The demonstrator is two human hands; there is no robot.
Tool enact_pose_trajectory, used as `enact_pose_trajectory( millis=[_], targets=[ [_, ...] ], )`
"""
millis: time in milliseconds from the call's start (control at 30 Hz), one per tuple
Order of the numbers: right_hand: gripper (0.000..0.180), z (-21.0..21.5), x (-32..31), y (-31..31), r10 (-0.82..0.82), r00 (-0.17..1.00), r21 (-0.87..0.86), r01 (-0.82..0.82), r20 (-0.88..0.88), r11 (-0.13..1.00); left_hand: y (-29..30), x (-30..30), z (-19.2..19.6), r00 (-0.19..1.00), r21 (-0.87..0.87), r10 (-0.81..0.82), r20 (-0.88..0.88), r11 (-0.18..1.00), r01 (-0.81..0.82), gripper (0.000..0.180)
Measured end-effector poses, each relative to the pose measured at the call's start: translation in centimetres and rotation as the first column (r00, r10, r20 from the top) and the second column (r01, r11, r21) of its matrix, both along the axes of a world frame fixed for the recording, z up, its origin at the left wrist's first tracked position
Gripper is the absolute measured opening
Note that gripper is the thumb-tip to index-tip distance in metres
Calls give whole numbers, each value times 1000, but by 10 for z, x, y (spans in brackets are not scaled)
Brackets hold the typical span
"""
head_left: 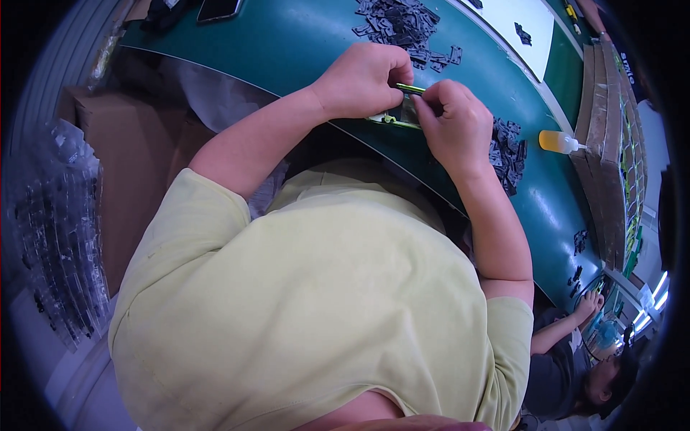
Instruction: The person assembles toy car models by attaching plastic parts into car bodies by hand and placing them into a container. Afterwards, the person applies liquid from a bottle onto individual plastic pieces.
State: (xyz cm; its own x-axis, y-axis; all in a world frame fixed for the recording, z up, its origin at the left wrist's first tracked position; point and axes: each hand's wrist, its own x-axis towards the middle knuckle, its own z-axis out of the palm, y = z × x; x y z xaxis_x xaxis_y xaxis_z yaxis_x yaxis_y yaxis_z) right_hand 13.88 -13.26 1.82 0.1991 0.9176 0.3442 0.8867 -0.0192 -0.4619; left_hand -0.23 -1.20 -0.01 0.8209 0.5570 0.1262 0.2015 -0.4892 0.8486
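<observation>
Close together over the near edge of the green table, my left hand [365, 80] and my right hand [458, 123] both grip a small frame-like part [392, 121] with bright yellow-green edges and a dark middle. The left fingers curl over its left end, while the right thumb and fingers pinch its right side. Much of the part is hidden behind my fingers, so its exact kind cannot be made out. Just beyond my hands lies a heap of small black plastic pieces [399, 27]. A second heap of black pieces [507, 154] is right of my right wrist.
A bottle with yellow liquid [553, 141] lies on the table [287, 65] at the right, beside a cardboard box [600, 158] of green-edged parts. A phone-like device [218, 8] rests far left. Brown cartons [136, 165] stand left below the table. Another person's hands [589, 304] work lower right.
</observation>
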Motion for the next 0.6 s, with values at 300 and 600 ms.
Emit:
enact_pose_trajectory(
  millis=[300,600],
  targets=[
    [11,13,19,13,247,883,-161,-198,399,967,8,0,2,999,154,-31,-10,988,32,17],
    [13,12,18,11,289,895,-125,-261,341,957,16,-5,6,992,280,-110,-59,952,122,16]
  ],
)
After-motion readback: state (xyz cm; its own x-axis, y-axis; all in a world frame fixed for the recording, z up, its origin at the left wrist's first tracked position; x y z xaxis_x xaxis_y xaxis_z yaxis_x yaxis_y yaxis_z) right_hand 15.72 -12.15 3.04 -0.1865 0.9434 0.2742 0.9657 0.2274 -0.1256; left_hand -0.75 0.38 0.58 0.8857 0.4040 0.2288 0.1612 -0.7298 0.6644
